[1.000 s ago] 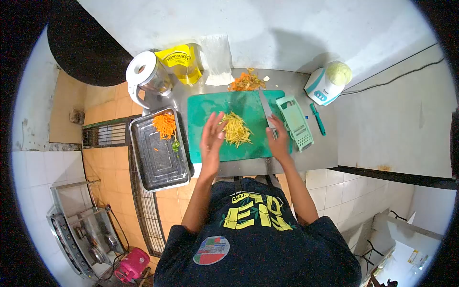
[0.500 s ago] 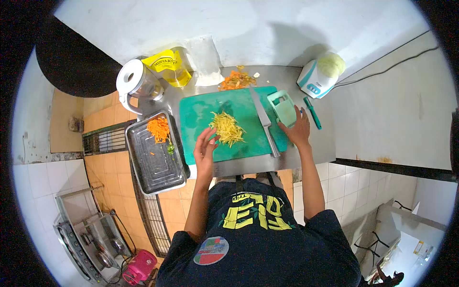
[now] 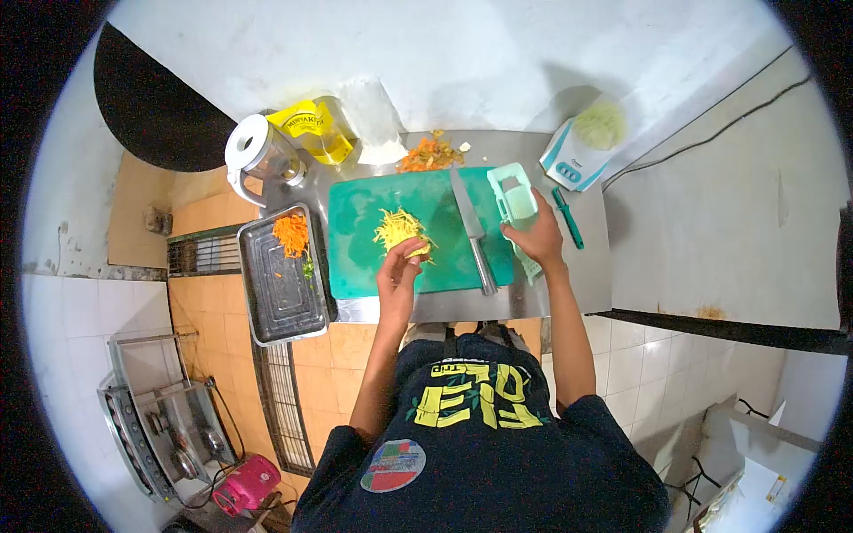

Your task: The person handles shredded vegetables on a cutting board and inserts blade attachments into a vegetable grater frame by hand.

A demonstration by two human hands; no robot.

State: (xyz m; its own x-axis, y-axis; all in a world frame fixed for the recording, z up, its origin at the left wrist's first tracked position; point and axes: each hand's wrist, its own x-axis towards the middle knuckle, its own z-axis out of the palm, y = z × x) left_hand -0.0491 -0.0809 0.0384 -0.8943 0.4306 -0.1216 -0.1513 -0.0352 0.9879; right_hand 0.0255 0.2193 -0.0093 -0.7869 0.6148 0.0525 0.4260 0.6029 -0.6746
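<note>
A loose pile of yellow vegetable shreds [image 3: 395,228] lies on the green cutting board [image 3: 355,258]. My left hand [image 3: 400,271] is at the near edge of this pile, its thumb and fingers curled in on some of the shreds. My right hand [image 3: 540,238] grips a pale green grater [image 3: 514,186] at the board's right side; the palm and fingers hide its middle, and a patterned end shows below them. Between the two hands rests a large knife [image 3: 468,213], its handle toward me. A green-handled peeler [image 3: 567,218] lies right of the grater.
To the left stands a metal tray [image 3: 280,311] with orange shreds [image 3: 290,234] and green bits. A blender jug [image 3: 258,155], yellow oil pouch [image 3: 311,129], clear bag [image 3: 373,120] and orange peelings [image 3: 431,154] line the back. A white-and-teal appliance [image 3: 573,160] stands back right.
My left hand has moved right onto the yellow shreds, and its fingers have curled in. My right hand has closed on the grater, which has shifted and turned. The whole view has shifted slightly.
</note>
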